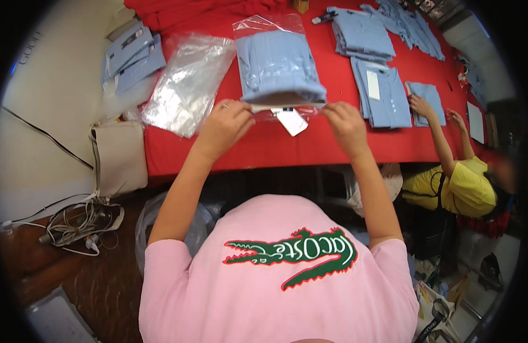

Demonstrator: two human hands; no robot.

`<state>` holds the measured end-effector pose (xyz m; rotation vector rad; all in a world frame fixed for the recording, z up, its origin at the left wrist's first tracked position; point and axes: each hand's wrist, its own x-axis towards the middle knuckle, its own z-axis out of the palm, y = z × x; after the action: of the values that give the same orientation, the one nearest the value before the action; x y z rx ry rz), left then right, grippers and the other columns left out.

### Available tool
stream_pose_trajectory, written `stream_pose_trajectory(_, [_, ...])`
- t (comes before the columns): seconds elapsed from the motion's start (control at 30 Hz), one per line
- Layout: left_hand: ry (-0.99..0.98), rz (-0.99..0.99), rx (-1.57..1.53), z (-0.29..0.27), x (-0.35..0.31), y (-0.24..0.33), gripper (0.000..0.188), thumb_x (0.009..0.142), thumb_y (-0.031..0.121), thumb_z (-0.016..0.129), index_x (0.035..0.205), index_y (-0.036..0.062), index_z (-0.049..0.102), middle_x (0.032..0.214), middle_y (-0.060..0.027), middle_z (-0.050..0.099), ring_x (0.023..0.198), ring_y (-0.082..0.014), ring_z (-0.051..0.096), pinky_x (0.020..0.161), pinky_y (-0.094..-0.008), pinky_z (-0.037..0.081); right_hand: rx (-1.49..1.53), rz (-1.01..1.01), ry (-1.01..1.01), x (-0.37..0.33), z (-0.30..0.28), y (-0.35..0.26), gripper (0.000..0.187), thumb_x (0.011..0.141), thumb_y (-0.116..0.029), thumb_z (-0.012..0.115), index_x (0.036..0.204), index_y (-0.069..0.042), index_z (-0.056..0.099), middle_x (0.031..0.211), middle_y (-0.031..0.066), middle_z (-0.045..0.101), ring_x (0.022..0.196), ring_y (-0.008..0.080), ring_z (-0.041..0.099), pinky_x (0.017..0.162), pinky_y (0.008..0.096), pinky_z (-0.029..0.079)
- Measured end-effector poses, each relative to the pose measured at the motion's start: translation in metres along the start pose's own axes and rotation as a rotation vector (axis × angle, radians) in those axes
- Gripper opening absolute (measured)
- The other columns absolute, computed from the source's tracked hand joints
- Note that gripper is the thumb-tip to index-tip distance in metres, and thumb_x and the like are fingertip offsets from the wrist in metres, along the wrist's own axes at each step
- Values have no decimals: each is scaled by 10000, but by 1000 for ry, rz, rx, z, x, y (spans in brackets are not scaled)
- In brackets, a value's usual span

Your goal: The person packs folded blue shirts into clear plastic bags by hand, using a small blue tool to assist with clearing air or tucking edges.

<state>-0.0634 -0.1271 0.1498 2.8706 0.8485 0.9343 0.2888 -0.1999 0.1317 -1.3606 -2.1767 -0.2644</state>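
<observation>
In front of me a folded light-blue shirt lies inside a clear plastic bag on the red-covered table. My left hand pinches the near left corner of the bag's edge. At the near right corner my right hand grips the same edge with closed fingers. A white tag hangs out at the near side, between my hands. Left of the shirt lies a stack of empty clear bags.
Bagged blue shirts are piled at the far left. Folded shirts and a tagged shirt lie on the right. A person in yellow handles a smaller folded shirt. A beige bag and tangled cables are at the left.
</observation>
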Motion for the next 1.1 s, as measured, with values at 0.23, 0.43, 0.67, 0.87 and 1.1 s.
stream_pose_trajectory(0.23, [-418, -282, -215, 73, -86, 21, 361, 878, 259, 835, 1161, 55, 742, 1196, -101, 707, 1121, -317, 678, 1044, -464, 502, 107, 305, -161, -113, 61, -54, 366, 854, -2, 693, 1211, -68, 747, 1150, 113, 743, 1099, 307, 686, 1005, 461, 516])
stream_pose_trajectory(0.43, [-335, -171, -206, 133, -45, 57, 731, 808, 205, 843, 1487, 130, 586, 1663, -123, 431, 1569, -351, 376, 1290, -613, 277, 276, 237, -201, -112, 66, -75, 410, 852, -1, 692, 1255, -67, 731, 1179, 123, 746, 1116, 319, 695, 1041, 470, 512])
stream_pose_trajectory(0.67, [-331, -150, -162, 168, -30, 62, 738, 780, 229, 861, 1465, 121, 609, 1611, -131, 501, 1536, -355, 429, 1269, -616, 310, 204, 294, -227, -124, 82, -87, 378, 894, -44, 692, 1270, -56, 726, 1255, 122, 763, 1200, 323, 698, 1075, 474, 514])
stream_pose_trajectory(0.87, [-281, -178, -342, 171, -22, 49, 626, 810, 256, 868, 1368, 69, 656, 1490, -146, 606, 1371, -364, 579, 1142, -503, 465, 786, 1059, 101, -102, 97, -76, 181, 966, -30, 742, 1142, 10, 728, 917, 112, 749, 884, 183, 782, 766, 335, 603])
stream_pose_trajectory(1.1, [-452, -357, -610, 169, -8, 26, 379, 875, 165, 824, 1209, 23, 714, 1334, -142, 677, 1174, -356, 680, 974, -412, 564, 592, 1080, 213, -101, 94, -63, 88, 940, -75, 795, 990, -12, 759, 893, 53, 703, 783, 154, 758, 699, 301, 577])
